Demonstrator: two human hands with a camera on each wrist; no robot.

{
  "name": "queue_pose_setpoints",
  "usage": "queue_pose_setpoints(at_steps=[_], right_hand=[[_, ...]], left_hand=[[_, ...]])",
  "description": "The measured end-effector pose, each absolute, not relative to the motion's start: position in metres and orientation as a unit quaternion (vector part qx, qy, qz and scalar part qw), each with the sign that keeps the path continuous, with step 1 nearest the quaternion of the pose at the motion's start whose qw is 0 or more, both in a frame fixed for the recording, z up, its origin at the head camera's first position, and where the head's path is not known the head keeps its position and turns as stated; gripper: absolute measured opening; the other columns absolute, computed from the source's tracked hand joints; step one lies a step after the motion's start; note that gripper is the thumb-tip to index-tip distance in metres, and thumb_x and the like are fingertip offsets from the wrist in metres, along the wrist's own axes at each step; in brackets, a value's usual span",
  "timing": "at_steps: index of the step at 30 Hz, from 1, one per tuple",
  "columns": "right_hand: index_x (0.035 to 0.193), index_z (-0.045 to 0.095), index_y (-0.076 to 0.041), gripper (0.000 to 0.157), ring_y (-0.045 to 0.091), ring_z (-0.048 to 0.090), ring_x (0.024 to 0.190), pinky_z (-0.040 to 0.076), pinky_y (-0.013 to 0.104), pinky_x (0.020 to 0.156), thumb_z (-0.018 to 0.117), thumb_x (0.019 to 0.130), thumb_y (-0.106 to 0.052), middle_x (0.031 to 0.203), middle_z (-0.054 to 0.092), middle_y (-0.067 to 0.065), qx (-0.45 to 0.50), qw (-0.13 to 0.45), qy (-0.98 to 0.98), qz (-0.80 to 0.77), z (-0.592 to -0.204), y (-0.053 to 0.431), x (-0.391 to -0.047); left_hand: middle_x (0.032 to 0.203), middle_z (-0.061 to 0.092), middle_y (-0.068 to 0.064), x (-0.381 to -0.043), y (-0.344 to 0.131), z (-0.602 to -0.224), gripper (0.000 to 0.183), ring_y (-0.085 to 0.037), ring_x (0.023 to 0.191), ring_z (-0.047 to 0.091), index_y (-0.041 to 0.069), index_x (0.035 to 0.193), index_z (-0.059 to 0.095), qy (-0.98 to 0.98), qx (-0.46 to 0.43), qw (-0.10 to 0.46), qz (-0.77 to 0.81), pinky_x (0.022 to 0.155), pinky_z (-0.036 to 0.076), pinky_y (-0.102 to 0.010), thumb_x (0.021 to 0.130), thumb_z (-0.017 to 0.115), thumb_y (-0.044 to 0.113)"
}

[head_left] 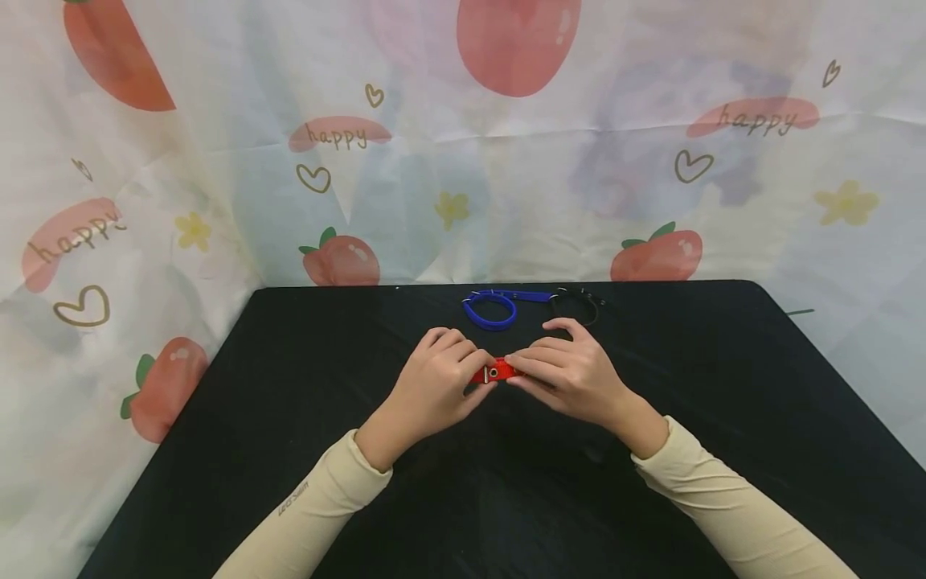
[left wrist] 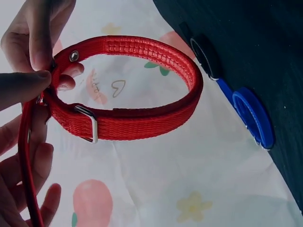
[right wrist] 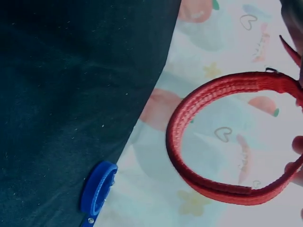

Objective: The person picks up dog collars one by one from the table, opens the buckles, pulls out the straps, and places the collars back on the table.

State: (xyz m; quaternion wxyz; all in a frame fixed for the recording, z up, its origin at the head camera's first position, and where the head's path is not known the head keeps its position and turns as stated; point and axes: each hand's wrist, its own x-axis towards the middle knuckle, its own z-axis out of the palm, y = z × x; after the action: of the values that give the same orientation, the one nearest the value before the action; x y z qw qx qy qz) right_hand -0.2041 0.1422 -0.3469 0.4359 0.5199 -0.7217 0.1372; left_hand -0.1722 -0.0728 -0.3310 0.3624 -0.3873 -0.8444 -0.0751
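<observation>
A red collar (head_left: 502, 369) is stretched between my two hands in the middle of the head view. My left hand (head_left: 437, 382) pinches its left part, thumb below and fingers above. From the other side my right hand (head_left: 579, 374) pinches it too, with one finger raised. In the left wrist view the red collar (left wrist: 128, 126) forms a loop, showing a metal keeper, an eyelet and a padded inner face; its loose end hangs down past the fingers. The right wrist view shows the loop (right wrist: 213, 191) from the other side, with fingertips at the right edge.
Behind my hands, near the far table edge, lies a blue collar (head_left: 531, 297) with a round loop. A black collar (head_left: 597, 312) lies to its right. The table (head_left: 325, 346) is covered in black. A patterned cloth (head_left: 506, 185) hangs beyond its edges.
</observation>
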Motion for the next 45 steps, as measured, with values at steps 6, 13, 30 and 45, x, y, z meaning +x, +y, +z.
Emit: queue_pose_setpoints(at_steps=[6, 13, 30, 45], right_hand=[[0.086, 0.072, -0.006, 0.027, 0.018, 0.063, 0.066, 0.052, 0.042, 0.074, 0.055, 0.093, -0.026, 0.075, 0.071, 0.004, 0.535, 0.5, -0.674, 0.091, -0.348, 0.138, -0.206], [0.081, 0.071, -0.009, 0.023, 0.016, 0.059, 0.066, 0.053, 0.036, 0.069, 0.057, 0.091, -0.022, 0.075, 0.069, 0.001, 0.575, 0.51, -0.638, 0.053, -0.347, 0.135, -0.208], [0.081, 0.072, -0.004, 0.019, 0.014, 0.057, 0.058, 0.053, 0.03, 0.06, 0.064, 0.088, -0.019, 0.07, 0.069, 0.003, 0.658, 0.508, -0.548, 0.091, -0.358, 0.146, -0.226], [0.077, 0.069, -0.006, 0.015, 0.012, 0.051, 0.055, 0.049, 0.023, 0.055, 0.063, 0.087, -0.015, 0.067, 0.065, 0.0, 0.659, 0.548, -0.514, 0.038, -0.361, 0.142, -0.222]], left_hand=[[0.074, 0.065, 0.002, -0.175, -0.072, -0.332, 0.016, -0.014, 0.075, 0.055, 0.013, 0.08, 0.067, -0.822, -0.423, 0.373, -0.076, 0.077, 0.047, -0.027, 0.073, 0.079, 0.022], [0.074, 0.066, 0.001, -0.177, -0.073, -0.333, 0.016, -0.014, 0.076, 0.056, 0.013, 0.08, 0.067, -0.806, -0.452, 0.379, -0.051, 0.078, 0.049, -0.026, 0.072, 0.078, 0.021], [0.075, 0.065, 0.002, -0.182, -0.072, -0.34, 0.015, -0.015, 0.077, 0.057, 0.016, 0.081, 0.061, -0.791, -0.494, 0.36, -0.013, 0.081, 0.048, -0.027, 0.074, 0.073, 0.022], [0.074, 0.061, 0.005, -0.187, -0.074, -0.345, 0.012, -0.012, 0.075, 0.056, 0.018, 0.079, 0.057, -0.722, -0.524, 0.448, 0.059, 0.083, 0.048, -0.031, 0.089, 0.052, 0.018]])
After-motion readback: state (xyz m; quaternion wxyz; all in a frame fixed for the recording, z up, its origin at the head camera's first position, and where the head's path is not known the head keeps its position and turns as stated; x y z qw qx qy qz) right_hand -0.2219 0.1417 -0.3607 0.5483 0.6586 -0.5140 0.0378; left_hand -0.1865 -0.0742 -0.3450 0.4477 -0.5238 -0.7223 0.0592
